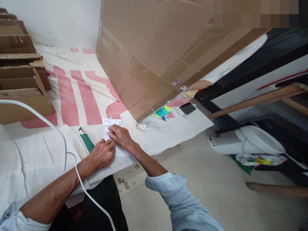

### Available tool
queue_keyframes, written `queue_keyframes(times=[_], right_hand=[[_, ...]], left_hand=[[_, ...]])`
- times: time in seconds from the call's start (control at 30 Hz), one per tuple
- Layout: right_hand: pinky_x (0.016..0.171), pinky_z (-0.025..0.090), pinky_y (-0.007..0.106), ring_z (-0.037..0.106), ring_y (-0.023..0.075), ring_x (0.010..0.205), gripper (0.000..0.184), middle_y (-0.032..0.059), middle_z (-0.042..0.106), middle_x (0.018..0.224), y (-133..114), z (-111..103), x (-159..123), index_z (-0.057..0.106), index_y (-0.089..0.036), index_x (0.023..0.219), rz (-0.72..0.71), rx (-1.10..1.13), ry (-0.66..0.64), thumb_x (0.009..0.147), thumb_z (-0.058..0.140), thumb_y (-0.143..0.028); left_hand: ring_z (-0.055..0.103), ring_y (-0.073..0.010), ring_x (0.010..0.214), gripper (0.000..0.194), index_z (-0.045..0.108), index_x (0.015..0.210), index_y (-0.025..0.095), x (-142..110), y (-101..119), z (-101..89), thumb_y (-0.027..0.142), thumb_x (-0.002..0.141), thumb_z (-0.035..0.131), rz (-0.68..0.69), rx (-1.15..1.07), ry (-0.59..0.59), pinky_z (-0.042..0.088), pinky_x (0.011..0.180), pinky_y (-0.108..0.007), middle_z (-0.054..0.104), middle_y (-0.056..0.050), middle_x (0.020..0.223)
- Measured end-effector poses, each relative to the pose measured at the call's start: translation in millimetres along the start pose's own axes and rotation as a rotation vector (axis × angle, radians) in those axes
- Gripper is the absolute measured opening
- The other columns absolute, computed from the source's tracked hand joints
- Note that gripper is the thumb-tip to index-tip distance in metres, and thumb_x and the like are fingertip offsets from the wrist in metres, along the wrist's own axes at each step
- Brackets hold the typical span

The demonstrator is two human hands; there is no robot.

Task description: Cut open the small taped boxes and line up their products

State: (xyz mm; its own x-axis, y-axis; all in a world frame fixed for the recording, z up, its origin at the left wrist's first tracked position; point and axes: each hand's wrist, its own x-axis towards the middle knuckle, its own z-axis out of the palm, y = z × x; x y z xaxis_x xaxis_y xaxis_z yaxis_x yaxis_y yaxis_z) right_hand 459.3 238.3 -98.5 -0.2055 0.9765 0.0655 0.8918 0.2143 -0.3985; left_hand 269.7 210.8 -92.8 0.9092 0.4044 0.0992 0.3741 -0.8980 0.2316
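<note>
A small white sheet printed with little outlined shapes (109,124) lies on the white and red cloth (79,96) that covers the table. My right hand (121,137) rests on the sheet's lower edge, fingers pressed together on it. My left hand (102,155) lies curled on the cloth just below, its fingers tucked under; what they hold, if anything, is hidden. A green-handled utility knife (86,141) lies on the cloth, touching the left hand's far side.
A large brown cardboard box (154,51) stands tilted on the table behind the sheet, held by another person's hand (201,85). Stacked cardboard (21,70) sits at the left. A teal tape roll (163,111) and a phone (187,108) lie near the box. A white cable (64,150) crosses in front.
</note>
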Motion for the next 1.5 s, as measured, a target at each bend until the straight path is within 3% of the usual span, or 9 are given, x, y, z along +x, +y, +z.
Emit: queue_keyframes(times=[0.3, 0.6, 0.83, 1.13, 1.3, 1.5], right_hand=[[0.083, 0.048, 0.029, 0.068, 0.0205, 0.097, 0.017, 0.0074, 0.077, 0.109, 0, 5, -7, 0.069, -0.023, 0.110, -0.025, -0.028, 0.067, 0.105, 0.053, -0.019], [0.083, 0.049, 0.030, 0.071, 0.0206, 0.093, 0.022, 0.0071, 0.079, 0.107, 1, -3, -15, 0.072, -0.023, 0.108, -0.036, 0.013, 0.117, 0.105, 0.051, -0.019], [0.090, 0.051, 0.034, 0.066, 0.0229, 0.094, 0.024, 0.0086, 0.074, 0.099, 24, -27, 16, 0.072, -0.022, 0.096, -0.059, 0.044, 0.278, 0.104, 0.051, -0.019], [0.096, 0.048, 0.035, 0.063, 0.0229, 0.099, 0.022, 0.0064, 0.069, 0.094, 51, -24, 78, 0.076, -0.022, 0.089, -0.100, -0.006, 0.002, 0.100, 0.058, -0.016], [0.093, 0.048, 0.037, 0.063, 0.0231, 0.096, 0.015, 0.0056, 0.068, 0.094, 57, -20, 81, 0.074, -0.022, 0.087, -0.138, 0.060, -0.001, 0.095, 0.062, -0.017], [0.083, 0.048, 0.036, 0.058, 0.0223, 0.082, 0.019, 0.0043, 0.066, 0.085, 67, -14, 80, 0.058, -0.025, 0.072, -0.127, 0.189, 0.091, 0.090, 0.064, -0.023]], left_hand=[[0.063, -0.0281, 0.099, 0.019, 0.070, 0.086, 0.015, 0, 1, 0.1, 0.020, 0.102, 0.061, 0.004, 0.020, -0.009, 0.045, 0.084, -0.044, 0.071, -0.014, 0.103], [0.063, -0.0283, 0.099, 0.017, 0.069, 0.088, 0.015, 1, -1, -0.9, 0.019, 0.103, 0.060, 0.012, 0.020, -0.007, 0.043, 0.080, -0.044, 0.070, -0.013, 0.102], [0.063, -0.0277, 0.100, 0.017, 0.067, 0.088, 0.016, 1, -1, -2.8, 0.019, 0.103, 0.060, 0.003, 0.005, -0.018, 0.042, 0.081, -0.044, 0.070, -0.012, 0.104], [0.062, -0.0281, 0.102, 0.018, 0.068, 0.090, 0.015, 1, -1, -2.9, 0.022, 0.105, 0.059, -0.004, 0.002, -0.032, 0.042, 0.082, -0.044, 0.070, -0.012, 0.107], [0.062, -0.0274, 0.100, 0.017, 0.067, 0.089, 0.015, 1, -1, -3.2, 0.020, 0.104, 0.059, -0.007, -0.004, -0.040, 0.042, 0.082, -0.044, 0.070, -0.012, 0.105], [0.062, -0.0284, 0.102, 0.017, 0.068, 0.089, 0.015, 1, 0, -4.6, 0.020, 0.103, 0.059, -0.004, -0.008, -0.042, 0.043, 0.082, -0.045, 0.070, -0.013, 0.106]])
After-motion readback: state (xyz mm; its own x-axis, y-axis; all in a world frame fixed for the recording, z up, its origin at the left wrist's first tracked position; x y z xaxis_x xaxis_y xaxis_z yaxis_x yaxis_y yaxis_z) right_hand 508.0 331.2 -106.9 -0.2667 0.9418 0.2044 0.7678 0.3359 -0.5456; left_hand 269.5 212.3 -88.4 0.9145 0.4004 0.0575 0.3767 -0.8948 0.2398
